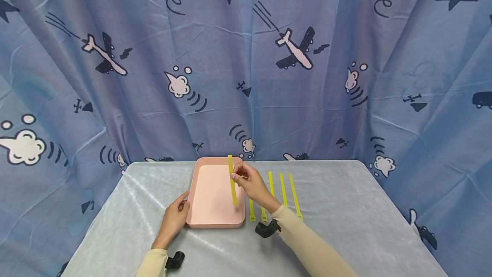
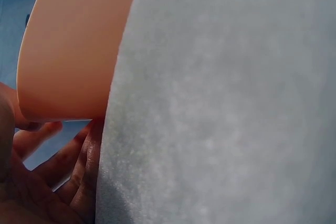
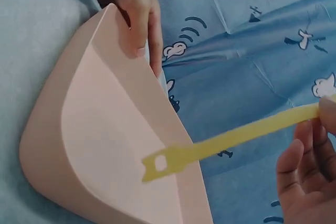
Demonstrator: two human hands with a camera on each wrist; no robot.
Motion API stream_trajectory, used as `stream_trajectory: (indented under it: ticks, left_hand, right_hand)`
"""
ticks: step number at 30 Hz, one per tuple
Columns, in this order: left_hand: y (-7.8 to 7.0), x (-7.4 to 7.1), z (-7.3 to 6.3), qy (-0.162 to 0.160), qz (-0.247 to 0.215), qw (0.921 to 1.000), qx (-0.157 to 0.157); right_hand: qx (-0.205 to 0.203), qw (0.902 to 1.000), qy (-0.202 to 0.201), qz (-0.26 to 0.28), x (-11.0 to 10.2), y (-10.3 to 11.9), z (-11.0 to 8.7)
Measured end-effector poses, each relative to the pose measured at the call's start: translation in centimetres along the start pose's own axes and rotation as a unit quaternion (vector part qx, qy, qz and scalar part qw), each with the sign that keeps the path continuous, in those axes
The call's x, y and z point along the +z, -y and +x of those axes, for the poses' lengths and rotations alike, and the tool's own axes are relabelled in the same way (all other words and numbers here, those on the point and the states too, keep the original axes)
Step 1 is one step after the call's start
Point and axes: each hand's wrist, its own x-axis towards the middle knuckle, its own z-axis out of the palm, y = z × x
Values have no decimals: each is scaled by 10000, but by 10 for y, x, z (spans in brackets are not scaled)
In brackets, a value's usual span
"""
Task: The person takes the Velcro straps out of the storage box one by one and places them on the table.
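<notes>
My right hand (image 1: 250, 181) pinches a yellow hook-and-loop cable tie (image 1: 231, 170) between thumb and fingertips, above the right side of a pink tray (image 1: 193, 191). In the right wrist view the tie's slotted end (image 3: 176, 162) hangs over the tray's inside, and the strap runs up to the fingers. My left hand (image 1: 176, 216) holds the tray's left side, with its fingers along the outer wall and a digit at the rim. The left wrist view shows the fingers (image 2: 68, 166) close against that outer wall (image 2: 73, 51).
Several more yellow ties (image 1: 294, 193) lie in a row on the grey cloth-covered table (image 1: 346, 225), right of the tray and partly behind the right forearm. A blue patterned curtain (image 1: 215, 54) hangs behind the table. Each wrist carries a black camera (image 1: 267, 228).
</notes>
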Motion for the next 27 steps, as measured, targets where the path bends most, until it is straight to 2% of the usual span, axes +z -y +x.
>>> stream_trajectory:
  ticks: [4, 11, 20, 27]
  left_hand:
    - [1, 1, 0, 38, -22, 10000, -31]
    - [2, 1, 0, 66, -27, 10000, -33]
    - [1, 0, 1, 23, -28, 10000, -20]
    - [1, 1, 0, -4, -20, 10000, -29]
  right_hand:
    - [438, 9972, -231, 563, -3, -5, 1]
    - [951, 9885, -636, 992, -9, -10, -2]
    - [1299, 9796, -1055, 1114, -19, -18, -6]
    - [1417, 9786, -1122, 981, -29, -20, -13]
